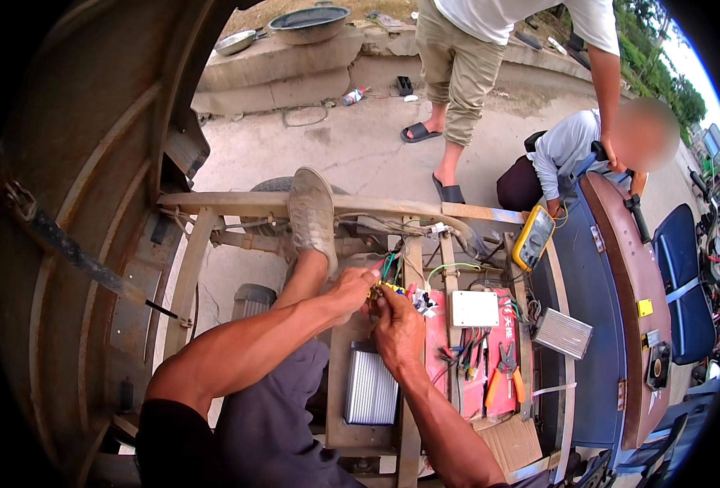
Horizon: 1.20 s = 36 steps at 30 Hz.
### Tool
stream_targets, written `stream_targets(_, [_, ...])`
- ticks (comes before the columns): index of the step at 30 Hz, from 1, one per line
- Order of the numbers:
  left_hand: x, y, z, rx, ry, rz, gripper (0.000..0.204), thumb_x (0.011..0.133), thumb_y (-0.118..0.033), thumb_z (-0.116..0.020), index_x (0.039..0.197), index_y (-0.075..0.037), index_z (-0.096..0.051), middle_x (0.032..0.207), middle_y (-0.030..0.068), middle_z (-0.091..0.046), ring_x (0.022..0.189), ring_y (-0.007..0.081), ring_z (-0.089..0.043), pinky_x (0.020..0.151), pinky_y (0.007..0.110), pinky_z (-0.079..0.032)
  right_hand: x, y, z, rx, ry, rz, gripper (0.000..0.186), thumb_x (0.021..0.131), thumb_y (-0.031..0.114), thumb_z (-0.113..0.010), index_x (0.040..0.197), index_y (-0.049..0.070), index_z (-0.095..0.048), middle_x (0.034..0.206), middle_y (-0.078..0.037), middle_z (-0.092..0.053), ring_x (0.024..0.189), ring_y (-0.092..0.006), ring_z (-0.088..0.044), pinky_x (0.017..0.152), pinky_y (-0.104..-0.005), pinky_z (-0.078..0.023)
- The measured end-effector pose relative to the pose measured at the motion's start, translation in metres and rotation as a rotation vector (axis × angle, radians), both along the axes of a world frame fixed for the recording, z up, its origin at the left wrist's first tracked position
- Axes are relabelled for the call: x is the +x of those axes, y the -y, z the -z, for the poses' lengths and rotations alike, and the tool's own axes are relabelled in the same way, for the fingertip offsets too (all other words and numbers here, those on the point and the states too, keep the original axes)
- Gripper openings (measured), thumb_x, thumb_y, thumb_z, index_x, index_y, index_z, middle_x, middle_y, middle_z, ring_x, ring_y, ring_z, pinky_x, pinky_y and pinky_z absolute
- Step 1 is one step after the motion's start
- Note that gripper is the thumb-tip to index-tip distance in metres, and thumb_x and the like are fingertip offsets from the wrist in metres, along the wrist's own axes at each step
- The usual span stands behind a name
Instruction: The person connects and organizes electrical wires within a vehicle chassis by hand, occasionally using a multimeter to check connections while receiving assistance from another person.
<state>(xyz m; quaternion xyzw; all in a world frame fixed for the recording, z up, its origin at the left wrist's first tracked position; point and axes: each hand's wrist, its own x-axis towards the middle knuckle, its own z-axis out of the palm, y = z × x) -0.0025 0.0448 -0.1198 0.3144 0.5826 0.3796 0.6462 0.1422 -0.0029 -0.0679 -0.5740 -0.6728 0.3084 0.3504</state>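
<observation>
My left hand (350, 293) and my right hand (401, 327) meet over the metal frame, fingers closed on a wire bundle (390, 289) with yellow on it. Whether the yellow is tape or connectors is too small to tell. Green and red wires (387, 264) rise just beyond the fingertips. Below the hands lies a finned silver controller box (371, 389). Right of them, a white box (474, 309) with several coloured leads rests over red batteries (500, 325). Orange-handled pliers (504, 378) lie on the batteries.
A yellow multimeter (532, 237) leans at the frame's right, near a crouching person (567, 150). Another person (466, 73) stands behind. A second finned box (563, 333) sits beside the blue panel (592, 325). My shoe (311, 215) is on the frame rail (238, 203).
</observation>
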Motion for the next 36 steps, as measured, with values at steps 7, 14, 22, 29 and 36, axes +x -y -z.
stream_targets(7, [0.012,-0.001,-0.021,0.023,-0.120,-0.013,0.025,0.103,-0.024,-0.052,0.093,-0.003,-0.061,0.083,0.0040,-0.059,0.072,0.0132,-0.057,0.062,0.032,-0.054,-0.009,0.002,0.005,-0.244,-0.188,0.167,0.024,0.097,0.012,-0.060,0.117,0.003,-0.070,0.098,-0.015,-0.073,0.084,-0.0215,-0.071,0.074,-0.0322,-0.054])
stream_targets(14, [0.003,-0.005,-0.041,-0.242,0.184,-0.074,0.023,0.103,-0.024,-0.051,0.101,-0.003,-0.060,0.090,0.0070,-0.064,0.077,0.0187,-0.063,0.071,0.036,-0.059,0.022,-0.004,0.006,0.019,-0.107,-0.064,0.026,0.097,0.013,-0.059,0.120,0.007,-0.068,0.102,-0.016,-0.071,0.088,-0.0299,-0.070,0.077,-0.0373,-0.054])
stream_targets(22, [-0.001,-0.009,-0.033,-0.272,0.272,-0.045,0.022,0.101,-0.022,-0.053,0.103,-0.001,-0.060,0.091,0.0092,-0.065,0.080,0.0229,-0.066,0.074,0.041,-0.060,0.015,-0.009,0.002,0.074,0.002,-0.117,0.023,0.096,0.013,-0.061,0.117,0.007,-0.069,0.103,-0.014,-0.072,0.092,-0.0319,-0.070,0.078,-0.0376,-0.055])
stream_targets(29, [-0.001,-0.005,-0.039,-0.251,0.240,0.020,0.026,0.103,-0.026,-0.050,0.099,-0.003,-0.062,0.091,0.0081,-0.065,0.085,0.0221,-0.065,0.078,0.040,-0.059,0.027,-0.024,-0.011,0.035,0.150,-0.276,0.025,0.096,0.015,-0.061,0.118,0.009,-0.069,0.100,-0.014,-0.071,0.090,-0.0332,-0.069,0.076,-0.0399,-0.054])
stream_targets(36, [0.000,-0.005,-0.037,-0.248,0.203,-0.005,0.025,0.102,-0.025,-0.052,0.097,-0.003,-0.062,0.090,0.0087,-0.064,0.085,0.0229,-0.065,0.077,0.041,-0.058,0.027,-0.029,-0.005,0.076,0.028,-0.342,0.027,0.094,0.017,-0.060,0.120,0.012,-0.067,0.094,-0.014,-0.068,0.082,-0.0376,-0.066,0.070,-0.0467,-0.052])
